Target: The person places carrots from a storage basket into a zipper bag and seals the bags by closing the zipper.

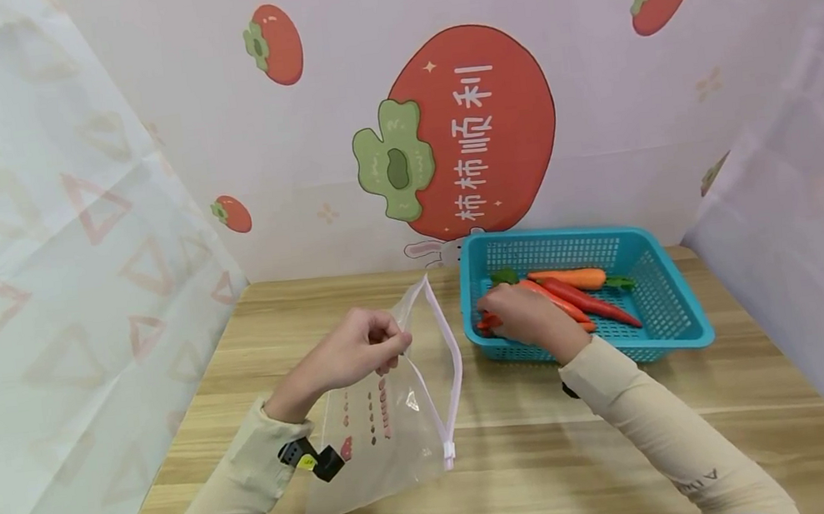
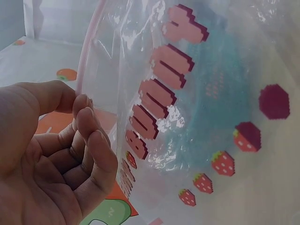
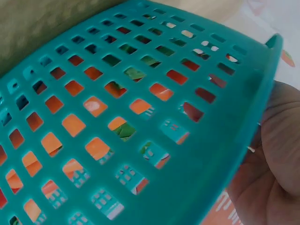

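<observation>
A clear slider zip bag point(image 1: 400, 434) printed with strawberries and pink letters leans on the table, its mouth parted toward the basket. My left hand point(image 1: 361, 350) pinches the bag's upper edge between thumb and fingertips; the left wrist view shows this grip beside the pink zip strip point(image 2: 86, 51). My right hand point(image 1: 527, 316) reaches down into a turquoise basket point(image 1: 675, 288) at its left end. Just under its fingers is a small red piece point(image 1: 489, 324), and I cannot tell whether they grip it. The basket wall point(image 3: 197, 173) hides part of that hand in the right wrist view.
Inside the basket lie a carrot point(image 1: 583, 277), a long red chili pepper point(image 1: 601, 306), more orange-red vegetables and a green piece point(image 1: 504, 276). The wooden table point(image 1: 524, 463) meets a persimmon-printed backdrop point(image 1: 323, 132) behind, with pale sheets on both sides.
</observation>
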{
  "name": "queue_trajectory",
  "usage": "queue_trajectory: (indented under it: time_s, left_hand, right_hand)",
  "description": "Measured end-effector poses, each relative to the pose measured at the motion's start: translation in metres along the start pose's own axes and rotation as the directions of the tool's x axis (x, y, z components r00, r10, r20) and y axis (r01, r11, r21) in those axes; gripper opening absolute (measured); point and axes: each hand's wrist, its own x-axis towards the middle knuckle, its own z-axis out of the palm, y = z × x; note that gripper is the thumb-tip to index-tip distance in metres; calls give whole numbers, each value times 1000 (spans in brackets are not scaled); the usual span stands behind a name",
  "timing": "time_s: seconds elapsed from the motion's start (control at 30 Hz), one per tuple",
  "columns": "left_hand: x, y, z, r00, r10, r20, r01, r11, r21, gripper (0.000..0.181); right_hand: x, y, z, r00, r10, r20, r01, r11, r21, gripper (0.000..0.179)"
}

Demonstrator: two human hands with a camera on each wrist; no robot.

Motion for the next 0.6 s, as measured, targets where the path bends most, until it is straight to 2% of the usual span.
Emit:
queue_trajectory:
  time_s: [0.27, 0.5, 0.6]
  left_hand:
    - [1, -2, 1, 1000, 1, 3, -1, 1000, 11, 24]
    - [3, -4, 0, 1000, -4, -4, 4, 1000, 15, 24]
    - [3, -5, 0, 1000, -2, -5, 2, 1000, 17, 24]
  right_hand:
    - [8, 4, 5, 998, -43, 37, 43, 999, -10, 16]
    - [12, 4, 4, 996, -39, 78, 43, 998, -44, 20]
    - [13, 5, 5, 996, -52, 69, 55, 997, -48, 20]
